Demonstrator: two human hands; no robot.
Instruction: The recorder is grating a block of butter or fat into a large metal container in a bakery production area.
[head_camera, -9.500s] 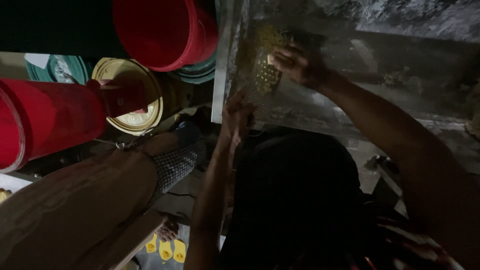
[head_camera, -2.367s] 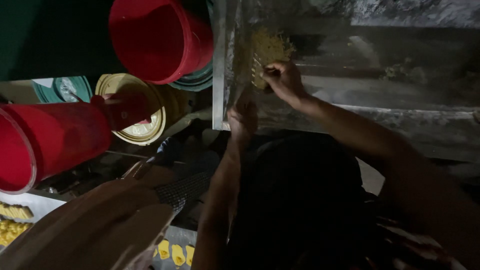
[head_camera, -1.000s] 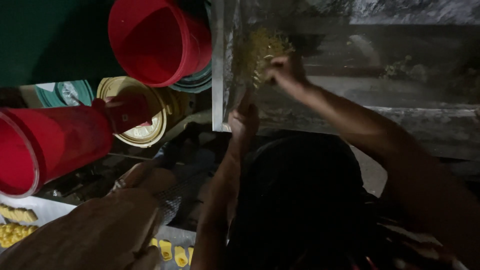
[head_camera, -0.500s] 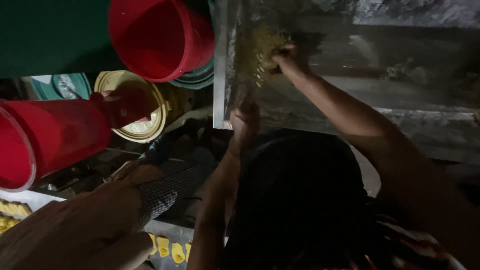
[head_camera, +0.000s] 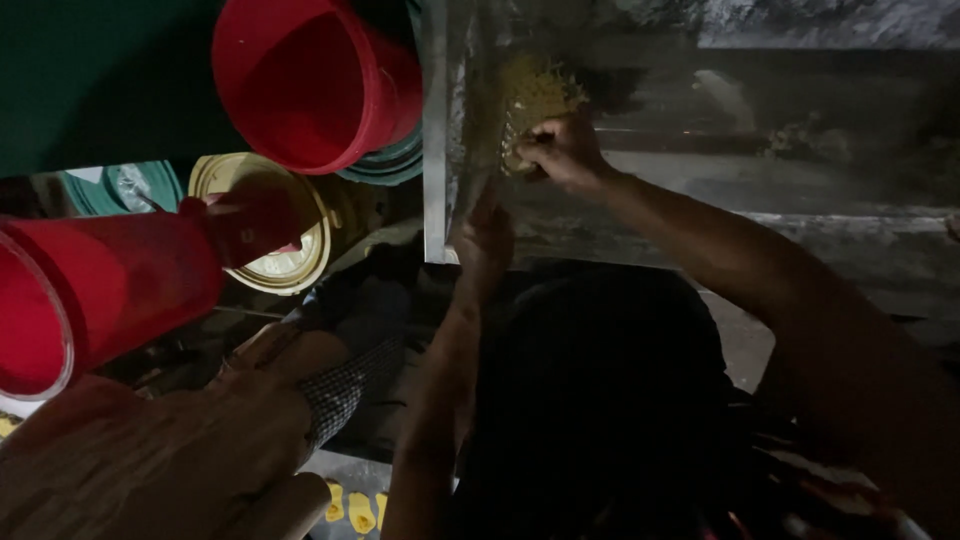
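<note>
Your right hand (head_camera: 562, 152) is stretched forward on a nearly straight arm, fist closed around a yellow fibrous scrubber (head_camera: 532, 100) pressed flat against the dull metal sheet (head_camera: 470, 130). Your left hand (head_camera: 485, 232) reaches up with the forearm vertical, fingers bearing on the sheet's lower edge; its grip cannot be told. Left of the sheet sit a smooth round red bucket (head_camera: 310, 80) and a yellow lid (head_camera: 268, 240).

You're in a dim, cramped food-making workshop: red plastic buckets (head_camera: 320, 85), a yellow lidded tin (head_camera: 275, 235), a steel tray (head_camera: 450, 130) holding yellow noodle-like strands (head_camera: 535, 95).
</note>
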